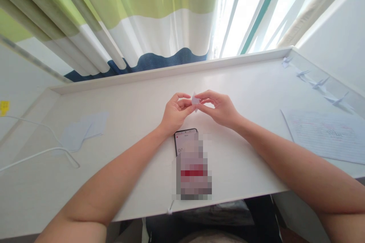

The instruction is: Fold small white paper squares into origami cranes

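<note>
Both my hands meet above the middle of the white desk [137, 129], pinching a small folded piece of pale paper [195, 101] between them. My left hand [175, 113] grips its left side with curled fingers. My right hand [219, 108] holds the right side between thumb and fingertips. Just below my hands a phone [185, 141] lies flat on the desk, its screen lit and partly blurred out.
A small stack of pale paper squares [82, 131] lies at the left. A white cable [40, 151] loops across the left side. Several folded paper cranes [319, 82] line the right edge, next to a written sheet [325, 134]. Curtains [128, 18] hang behind the desk.
</note>
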Available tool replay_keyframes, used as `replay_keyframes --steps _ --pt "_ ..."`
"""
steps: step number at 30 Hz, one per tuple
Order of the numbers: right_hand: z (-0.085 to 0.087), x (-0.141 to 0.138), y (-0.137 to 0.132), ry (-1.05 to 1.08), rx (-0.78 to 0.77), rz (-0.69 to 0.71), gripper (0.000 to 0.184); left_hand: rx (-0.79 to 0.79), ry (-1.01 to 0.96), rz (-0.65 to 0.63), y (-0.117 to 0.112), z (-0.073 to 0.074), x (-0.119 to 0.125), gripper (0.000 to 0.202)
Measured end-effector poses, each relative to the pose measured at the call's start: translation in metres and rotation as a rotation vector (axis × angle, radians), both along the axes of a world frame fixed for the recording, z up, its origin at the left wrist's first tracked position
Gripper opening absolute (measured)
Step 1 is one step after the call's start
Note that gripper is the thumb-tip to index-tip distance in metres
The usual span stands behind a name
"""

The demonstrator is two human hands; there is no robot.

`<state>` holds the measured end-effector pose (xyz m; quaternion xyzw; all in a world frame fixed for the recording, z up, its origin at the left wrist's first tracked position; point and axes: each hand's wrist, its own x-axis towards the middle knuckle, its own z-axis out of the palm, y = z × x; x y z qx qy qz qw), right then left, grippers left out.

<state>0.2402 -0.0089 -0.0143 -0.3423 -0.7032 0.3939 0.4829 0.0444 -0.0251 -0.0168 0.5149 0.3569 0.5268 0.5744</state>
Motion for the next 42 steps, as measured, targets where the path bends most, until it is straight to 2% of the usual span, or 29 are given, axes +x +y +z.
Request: replay_keyframes --steps 5,12,14,18,20,22,29,35,38,42 --pt "0.005 0.0 -0.001 0.001 0.01 -0.026 0.028 0.086 0.032 0.014 0.002 -0.001 0.001 0.044" --pt "0.008 -0.001 -0.001 0.02 -0.167 0.06 0.04 0.134 0.125 0.089 0.002 -0.005 -0.001 0.039" --pt "0.009 0.0 -0.002 -0.021 -0.132 0.05 0.035 0.15 0.171 0.12 0.001 -0.006 -0.001 0.032" --pt "0.009 0.002 -0.005 -0.209 0.065 -0.039 0.02 0.162 0.267 0.151 -0.001 -0.005 -0.001 0.024" --pt "0.009 0.003 -0.005 -0.294 0.143 -0.07 0.019 0.154 0.299 0.156 -0.001 -0.004 -0.002 0.023" --pt "0.009 0.003 -0.005 -0.327 0.158 -0.071 0.019 0.142 0.322 0.153 -0.002 -0.004 -0.002 0.022" --pt "0.005 0.001 -0.004 -0.173 -0.071 -0.049 0.03 0.087 0.313 0.131 0.0 -0.005 -0.005 0.026" --pt "-0.001 0.0 0.002 0.012 -0.287 0.055 0.046 0.076 0.252 0.096 0.004 -0.007 -0.005 0.031" --pt "0.001 -0.001 0.002 -0.007 -0.25 0.042 0.046 0.065 0.222 0.081 0.004 -0.008 -0.005 0.033" --pt "0.006 -0.002 -0.003 -0.096 -0.131 -0.064 0.042 0.038 0.256 0.06 0.004 -0.007 -0.006 0.036"
